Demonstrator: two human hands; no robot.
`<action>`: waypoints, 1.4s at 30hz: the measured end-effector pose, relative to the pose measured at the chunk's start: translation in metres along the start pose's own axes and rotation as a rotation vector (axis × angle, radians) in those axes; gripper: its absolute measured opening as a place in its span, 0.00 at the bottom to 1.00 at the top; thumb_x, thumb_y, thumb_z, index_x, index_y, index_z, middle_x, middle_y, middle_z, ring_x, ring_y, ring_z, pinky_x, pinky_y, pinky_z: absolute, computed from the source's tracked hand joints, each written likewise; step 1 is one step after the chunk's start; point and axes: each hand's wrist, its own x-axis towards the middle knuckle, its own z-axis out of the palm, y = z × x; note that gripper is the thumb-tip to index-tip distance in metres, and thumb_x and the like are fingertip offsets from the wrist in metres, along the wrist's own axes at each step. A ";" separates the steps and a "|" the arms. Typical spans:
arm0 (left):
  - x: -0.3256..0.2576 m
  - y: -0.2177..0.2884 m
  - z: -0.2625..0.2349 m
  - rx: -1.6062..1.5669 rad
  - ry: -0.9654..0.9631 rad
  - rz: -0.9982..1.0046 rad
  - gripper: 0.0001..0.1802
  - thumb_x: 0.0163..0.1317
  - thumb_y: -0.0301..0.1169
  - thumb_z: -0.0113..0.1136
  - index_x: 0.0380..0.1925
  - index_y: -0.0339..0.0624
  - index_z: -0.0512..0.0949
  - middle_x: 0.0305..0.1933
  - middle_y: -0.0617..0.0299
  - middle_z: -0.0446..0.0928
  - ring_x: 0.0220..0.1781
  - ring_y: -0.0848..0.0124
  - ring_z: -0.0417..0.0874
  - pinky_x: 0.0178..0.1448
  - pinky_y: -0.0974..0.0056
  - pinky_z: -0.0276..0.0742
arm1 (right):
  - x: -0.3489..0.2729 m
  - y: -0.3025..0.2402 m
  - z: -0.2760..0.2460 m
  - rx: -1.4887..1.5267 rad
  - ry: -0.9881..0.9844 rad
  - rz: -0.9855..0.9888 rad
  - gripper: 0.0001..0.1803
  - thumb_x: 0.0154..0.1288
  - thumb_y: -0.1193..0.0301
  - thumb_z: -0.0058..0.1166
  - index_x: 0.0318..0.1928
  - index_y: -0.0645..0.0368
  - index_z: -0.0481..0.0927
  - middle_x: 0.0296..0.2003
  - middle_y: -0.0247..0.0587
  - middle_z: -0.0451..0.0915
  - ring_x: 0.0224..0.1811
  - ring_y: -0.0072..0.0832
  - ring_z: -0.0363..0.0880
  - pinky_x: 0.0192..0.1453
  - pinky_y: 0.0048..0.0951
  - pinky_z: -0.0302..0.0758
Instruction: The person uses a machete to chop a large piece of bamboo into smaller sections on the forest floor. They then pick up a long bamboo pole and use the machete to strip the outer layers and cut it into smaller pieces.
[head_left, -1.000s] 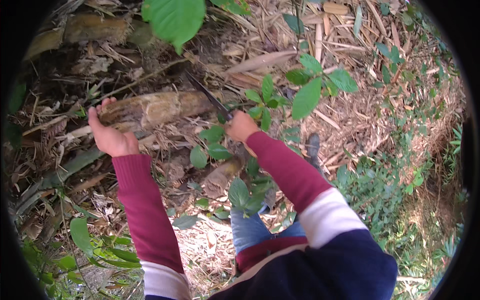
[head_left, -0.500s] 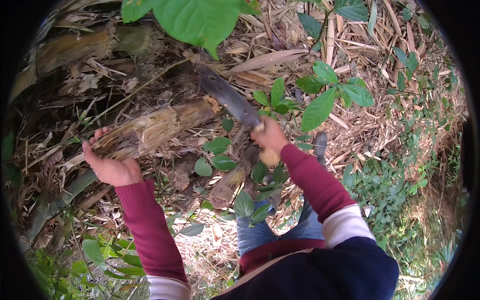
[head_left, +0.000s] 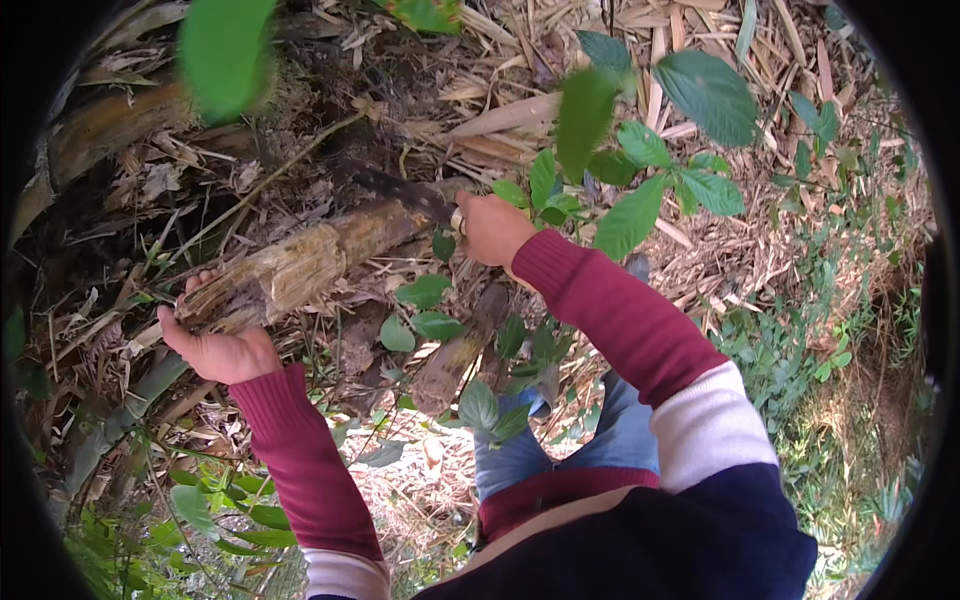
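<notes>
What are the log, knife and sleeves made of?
Log: apparently wood, raw and rough; splintered, fibrous surface.
Knife: blade probably steel, dark; thin and flat, but blur leaves the finish open.
Sleeves: seemingly knit fabric, matte; ribbed cuffs, fibre unclear.

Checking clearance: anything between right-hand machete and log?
Nothing visible: the machete in the right hand is at the right end of the log, contact unclear. A green leaf shows just below, not between.

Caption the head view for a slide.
Left hand at one end of a weathered log, right hand gripping a machete near the other.
</notes>
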 end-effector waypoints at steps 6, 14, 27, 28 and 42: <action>0.001 -0.001 0.001 0.019 0.006 -0.049 0.26 0.71 0.50 0.51 0.45 0.33 0.75 0.43 0.50 0.78 0.49 0.58 0.78 0.62 0.50 0.74 | 0.005 0.031 0.031 0.884 -0.211 0.229 0.23 0.54 0.79 0.62 0.51 0.70 0.73 0.31 0.54 0.83 0.26 0.42 0.85 0.30 0.45 0.82; 0.006 -0.003 0.000 0.057 -0.044 0.017 0.27 0.72 0.49 0.47 0.45 0.31 0.76 0.45 0.49 0.79 0.50 0.56 0.79 0.62 0.49 0.75 | 0.005 -0.013 -0.055 0.200 0.397 -0.069 0.23 0.54 0.68 0.66 0.48 0.66 0.77 0.37 0.60 0.85 0.39 0.53 0.86 0.45 0.45 0.83; -0.008 -0.006 0.006 0.065 0.068 0.103 0.31 0.71 0.52 0.48 0.59 0.36 0.70 0.58 0.47 0.74 0.60 0.50 0.76 0.68 0.43 0.71 | -0.003 0.017 0.032 0.162 0.185 0.087 0.21 0.51 0.72 0.65 0.45 0.68 0.78 0.30 0.61 0.84 0.35 0.53 0.86 0.42 0.48 0.82; -0.008 -0.009 0.009 0.079 0.061 0.114 0.31 0.71 0.53 0.47 0.59 0.36 0.70 0.57 0.47 0.75 0.59 0.50 0.76 0.68 0.43 0.71 | -0.004 0.025 0.045 0.168 0.250 0.038 0.20 0.50 0.72 0.65 0.43 0.68 0.79 0.28 0.60 0.84 0.33 0.52 0.87 0.40 0.48 0.82; 0.003 -0.012 -0.003 0.049 -0.089 0.068 0.35 0.75 0.54 0.36 0.51 0.26 0.71 0.51 0.43 0.76 0.55 0.50 0.77 0.67 0.44 0.73 | -0.004 -0.035 -0.056 0.229 0.975 -0.096 0.18 0.58 0.68 0.64 0.43 0.67 0.77 0.36 0.59 0.83 0.37 0.48 0.85 0.41 0.44 0.82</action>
